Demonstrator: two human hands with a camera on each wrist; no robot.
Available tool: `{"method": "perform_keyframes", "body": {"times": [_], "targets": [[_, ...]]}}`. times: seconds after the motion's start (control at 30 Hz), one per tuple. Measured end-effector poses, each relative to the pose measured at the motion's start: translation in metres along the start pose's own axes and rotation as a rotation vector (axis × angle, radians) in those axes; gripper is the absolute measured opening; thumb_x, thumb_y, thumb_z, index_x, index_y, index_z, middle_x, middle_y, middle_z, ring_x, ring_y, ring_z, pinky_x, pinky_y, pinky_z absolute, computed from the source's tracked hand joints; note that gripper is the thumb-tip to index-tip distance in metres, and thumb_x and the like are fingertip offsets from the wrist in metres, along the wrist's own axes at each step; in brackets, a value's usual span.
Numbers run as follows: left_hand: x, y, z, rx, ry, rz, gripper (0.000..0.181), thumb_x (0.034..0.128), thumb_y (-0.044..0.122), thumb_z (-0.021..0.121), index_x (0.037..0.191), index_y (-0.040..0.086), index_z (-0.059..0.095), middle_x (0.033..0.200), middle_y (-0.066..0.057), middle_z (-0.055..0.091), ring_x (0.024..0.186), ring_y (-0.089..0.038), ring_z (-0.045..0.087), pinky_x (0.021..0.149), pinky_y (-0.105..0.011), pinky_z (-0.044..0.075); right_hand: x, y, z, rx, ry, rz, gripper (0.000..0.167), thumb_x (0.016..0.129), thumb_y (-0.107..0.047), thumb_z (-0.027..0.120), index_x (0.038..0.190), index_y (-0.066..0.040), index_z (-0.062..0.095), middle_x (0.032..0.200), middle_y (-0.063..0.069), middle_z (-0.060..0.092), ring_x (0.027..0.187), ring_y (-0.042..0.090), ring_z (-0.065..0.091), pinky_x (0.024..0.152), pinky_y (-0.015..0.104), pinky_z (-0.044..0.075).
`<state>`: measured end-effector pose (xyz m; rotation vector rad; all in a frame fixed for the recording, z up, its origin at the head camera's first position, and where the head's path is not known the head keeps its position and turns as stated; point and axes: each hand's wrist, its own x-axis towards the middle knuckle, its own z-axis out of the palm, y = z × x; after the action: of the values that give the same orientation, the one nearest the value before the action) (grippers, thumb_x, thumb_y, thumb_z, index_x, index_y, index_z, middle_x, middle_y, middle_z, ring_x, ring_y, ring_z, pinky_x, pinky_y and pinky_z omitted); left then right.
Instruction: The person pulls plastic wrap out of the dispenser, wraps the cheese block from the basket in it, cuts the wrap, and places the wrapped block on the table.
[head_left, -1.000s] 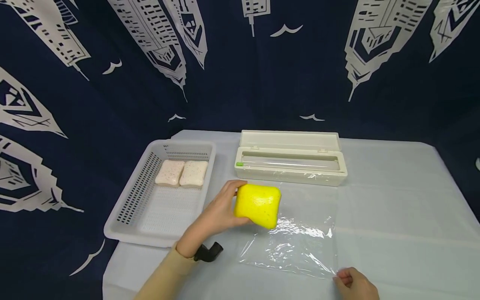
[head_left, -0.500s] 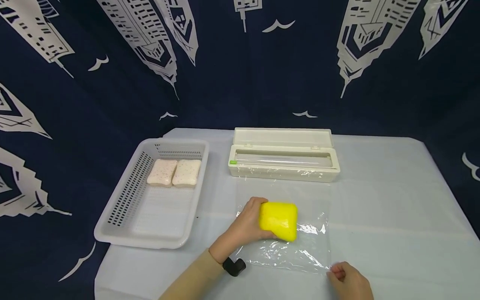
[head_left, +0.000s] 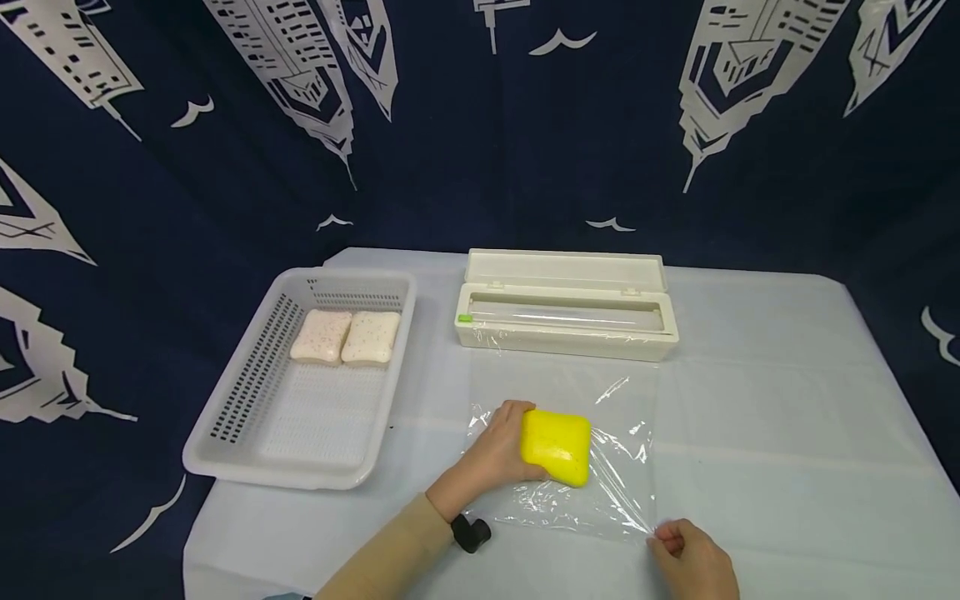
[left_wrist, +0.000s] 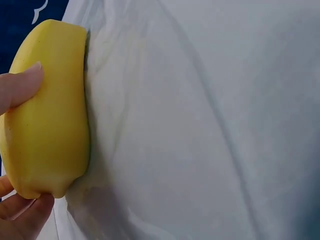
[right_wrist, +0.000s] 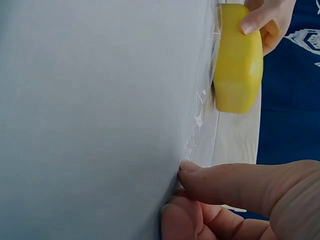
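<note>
My left hand (head_left: 498,450) grips a glossy yellow block (head_left: 557,447) with rounded corners by its left side, thumb on one edge and fingers on the other. In the left wrist view the yellow block (left_wrist: 55,110) sits against or just over the film; exact contact cannot be told. Under it, clear plastic wrap (head_left: 630,396) stretches from the wrap dispenser (head_left: 566,340) toward me. My right hand (head_left: 693,558) pinches the wrap's near right corner between thumb and fingers. Taut creases run from that corner to the block. In the right wrist view the thumb (right_wrist: 225,182) presses the film edge.
On the left stands a white perforated basket (head_left: 300,475) with two pale speckled, rounded square pieces (head_left: 321,337) in it. The dispenser's lid (head_left: 562,268) is raised at the back. A white cloth (head_left: 780,433) covers the table. Behind hangs a dark blue patterned curtain (head_left: 480,150).
My left hand has carried the yellow block rightward and down onto or close over the wrap. Creases have appeared between block and corner. My right hand keeps its pinch on the corner.
</note>
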<state>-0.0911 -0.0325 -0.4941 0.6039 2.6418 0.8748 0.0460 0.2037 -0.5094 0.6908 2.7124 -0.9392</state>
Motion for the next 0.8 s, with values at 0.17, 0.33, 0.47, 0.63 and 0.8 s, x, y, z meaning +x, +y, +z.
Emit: {"method": "perform_keyframes", "body": {"times": [0.17, 0.33, 0.47, 0.63, 0.8], "targets": [[0.001, -0.002, 0.003, -0.029, -0.020, 0.000, 0.104, 0.0657, 0.027, 0.092, 0.147, 0.005, 0.032, 0.140, -0.012, 0.043, 0.124, -0.026, 0.043, 0.104, -0.039, 0.046, -0.001, -0.001, 0.000, -0.003, 0.011, -0.018, 0.015, 0.082, -0.010, 0.072, 0.084, 0.003, 0.064, 0.069, 0.003, 0.062, 0.063, 0.015, 0.054, 0.057, 0.028, 0.040], [-0.006, -0.004, -0.005, -0.088, -0.030, 0.003, 0.111, 0.0652, 0.025, 0.093, 0.153, 0.008, 0.027, 0.151, -0.014, 0.035, 0.137, -0.030, 0.032, 0.109, -0.047, 0.042, -0.001, -0.002, 0.000, -0.016, 0.008, -0.026, 0.015, 0.082, -0.010, 0.072, 0.084, 0.003, 0.065, 0.069, 0.002, 0.062, 0.063, 0.015, 0.054, 0.057, 0.028, 0.040], [-0.018, -0.010, -0.021, -0.113, -0.018, 0.003, 0.097, 0.0692, 0.019, 0.090, 0.149, 0.009, 0.036, 0.151, -0.012, 0.036, 0.138, -0.030, 0.031, 0.110, -0.048, 0.041, -0.002, -0.002, -0.002, -0.029, 0.004, -0.027, 0.015, 0.082, -0.011, 0.072, 0.084, 0.002, 0.065, 0.069, 0.002, 0.062, 0.063, 0.015, 0.055, 0.057, 0.028, 0.040], [-0.041, -0.025, -0.036, -0.088, -0.006, -0.009, 0.068, 0.0707, 0.013, 0.088, 0.130, 0.009, 0.054, 0.130, -0.007, 0.050, 0.122, -0.025, 0.039, 0.101, -0.042, 0.045, -0.004, -0.002, -0.005, -0.028, 0.034, -0.040, 0.017, 0.081, -0.012, 0.072, 0.085, 0.004, 0.067, 0.070, 0.003, 0.063, 0.063, 0.015, 0.055, 0.056, 0.027, 0.041], [-0.063, -0.039, -0.037, 0.034, -0.095, 0.006, 0.050, 0.0684, 0.016, 0.090, 0.109, 0.014, 0.060, 0.108, 0.002, 0.052, 0.106, -0.016, 0.041, 0.092, -0.028, 0.046, -0.007, -0.001, -0.004, -0.018, 0.156, -0.084, 0.016, 0.080, -0.011, 0.072, 0.087, 0.003, 0.068, 0.070, 0.003, 0.061, 0.061, 0.011, 0.051, 0.054, 0.025, 0.040]]}}
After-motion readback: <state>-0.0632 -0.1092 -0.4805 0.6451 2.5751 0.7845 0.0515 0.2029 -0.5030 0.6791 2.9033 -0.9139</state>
